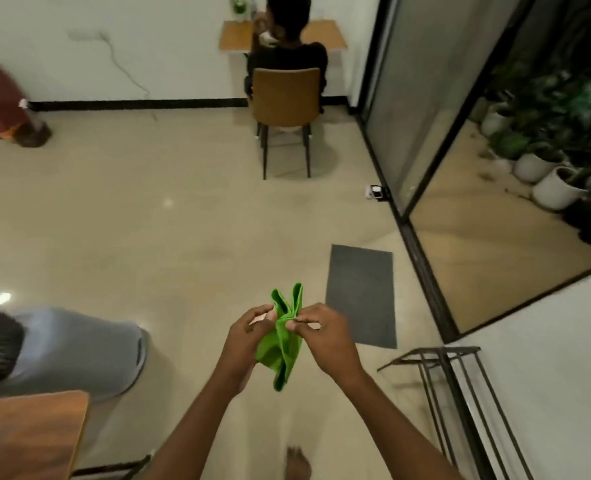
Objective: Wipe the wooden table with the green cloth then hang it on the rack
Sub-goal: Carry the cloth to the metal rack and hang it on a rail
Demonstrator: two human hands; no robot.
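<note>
I hold the green cloth (282, 344) up in front of me over the floor, bunched and folded, with two folds sticking up. My left hand (242, 337) pinches its left side and my right hand (325, 336) pinches its upper right edge. The black metal rack (460, 389) stands low at the right against the white wall, its bars bare. A corner of the wooden table (27, 434) shows at the bottom left.
A grey mat (361, 294) lies on the floor by the glass partition (425, 237). A person sits on a brown chair (285, 98) at a far desk. Another person's leg in grey trousers (76, 351) is at the left. White plant pots (557, 188) stand behind the glass.
</note>
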